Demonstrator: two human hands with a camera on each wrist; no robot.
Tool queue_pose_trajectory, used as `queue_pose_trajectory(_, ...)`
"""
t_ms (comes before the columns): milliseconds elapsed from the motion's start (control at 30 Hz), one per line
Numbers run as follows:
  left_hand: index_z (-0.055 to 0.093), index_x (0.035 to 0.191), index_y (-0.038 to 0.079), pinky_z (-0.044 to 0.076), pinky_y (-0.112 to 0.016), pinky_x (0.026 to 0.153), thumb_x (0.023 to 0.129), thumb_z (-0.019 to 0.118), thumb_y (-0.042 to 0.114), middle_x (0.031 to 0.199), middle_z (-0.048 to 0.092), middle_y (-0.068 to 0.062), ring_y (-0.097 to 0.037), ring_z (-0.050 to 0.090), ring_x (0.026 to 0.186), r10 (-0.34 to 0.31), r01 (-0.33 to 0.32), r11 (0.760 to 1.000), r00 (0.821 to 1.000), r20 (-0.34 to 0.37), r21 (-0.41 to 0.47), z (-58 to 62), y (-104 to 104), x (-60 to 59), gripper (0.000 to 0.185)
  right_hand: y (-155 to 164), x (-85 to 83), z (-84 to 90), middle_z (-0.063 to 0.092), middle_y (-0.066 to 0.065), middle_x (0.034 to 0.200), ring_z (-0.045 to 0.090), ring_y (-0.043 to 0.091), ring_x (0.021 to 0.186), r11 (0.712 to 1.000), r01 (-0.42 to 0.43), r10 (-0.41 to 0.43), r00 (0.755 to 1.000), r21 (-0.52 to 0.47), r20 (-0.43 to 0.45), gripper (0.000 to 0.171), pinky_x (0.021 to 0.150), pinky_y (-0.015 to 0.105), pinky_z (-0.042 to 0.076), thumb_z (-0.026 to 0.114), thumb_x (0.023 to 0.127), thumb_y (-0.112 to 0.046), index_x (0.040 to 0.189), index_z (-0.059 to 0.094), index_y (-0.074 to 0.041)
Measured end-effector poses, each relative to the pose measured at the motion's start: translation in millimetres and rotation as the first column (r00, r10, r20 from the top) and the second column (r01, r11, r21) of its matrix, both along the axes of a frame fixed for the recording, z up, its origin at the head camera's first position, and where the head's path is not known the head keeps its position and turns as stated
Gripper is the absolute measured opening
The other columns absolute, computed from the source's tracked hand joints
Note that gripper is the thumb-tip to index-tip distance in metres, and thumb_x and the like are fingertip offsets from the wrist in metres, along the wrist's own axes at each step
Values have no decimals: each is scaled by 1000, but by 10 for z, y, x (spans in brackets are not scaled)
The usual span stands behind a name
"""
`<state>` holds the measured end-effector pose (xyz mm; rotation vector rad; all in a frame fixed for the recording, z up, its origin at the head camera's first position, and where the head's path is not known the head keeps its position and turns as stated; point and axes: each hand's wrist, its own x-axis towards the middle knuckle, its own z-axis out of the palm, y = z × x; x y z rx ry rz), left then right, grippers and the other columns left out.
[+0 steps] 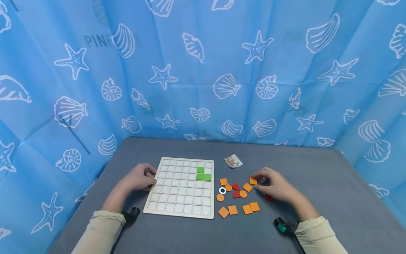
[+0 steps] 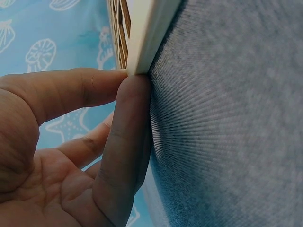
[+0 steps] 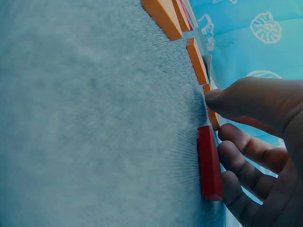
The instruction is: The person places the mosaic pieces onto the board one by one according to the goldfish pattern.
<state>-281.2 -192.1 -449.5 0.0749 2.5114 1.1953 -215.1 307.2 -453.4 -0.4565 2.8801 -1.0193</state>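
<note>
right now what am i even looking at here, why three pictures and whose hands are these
These are a person's two bare hands at a grey table, filmed by three cameras at once. The wide picture comes from a camera on the head; the two close ones come from cameras strapped to each wrist.

On the table lies a pale wooden grid board with three green tiles set in it. Beside it are loose orange squares, orange discs, red pieces, a white ring and a small pattern card.

The left hand rests against the board's left edge, fingertips touching it. The right hand touches an orange square with thumb and fingertip; a red piece lies by its fingers.
</note>
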Motion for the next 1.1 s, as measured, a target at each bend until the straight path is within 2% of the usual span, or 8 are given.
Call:
queue_pose_trajectory(300,55,121,0,59,-38,65,85,65,4,92,58,-17,-25,62,76,18,-18,1000,1000,-11,3,27,15,-19,38,-31,-27,36,61,2,106,53,17,86,1000,20,-21,1000,20,9,24,69,23,47,72,87,-15,111,70,-14)
queue_pose_trajectory(700,56,119,0,60,-38,65,84,67,4,91,59,-16,-24,64,74,41,-41,999,999,5,11,3,25,31,37,-69,-38,34,60,1,100,51,14,80,998,34,-36,999,53,39,19,64,23,44,73,86,-14,104,71,-15)
queue_pose_trajectory(967,55,121,-1,59,-38,66,85,66,4,91,58,-16,-25,63,76,32,-32,999,999,-2,15,50,23,2,38,-73,-64,70,61,1,100,51,13,79,999,15,-16,1000,51,26,19,63,23,46,73,86,-16,105,70,-15)
queue_pose_trajectory(1100,55,121,0,59,-39,65,84,66,4,91,58,-17,-25,63,75,34,-35,999,999,10,17,35,19,3,38,-70,-62,56,61,0,100,51,12,79,998,6,-7,1000,57,20,19,64,23,46,73,86,-17,104,70,-16)
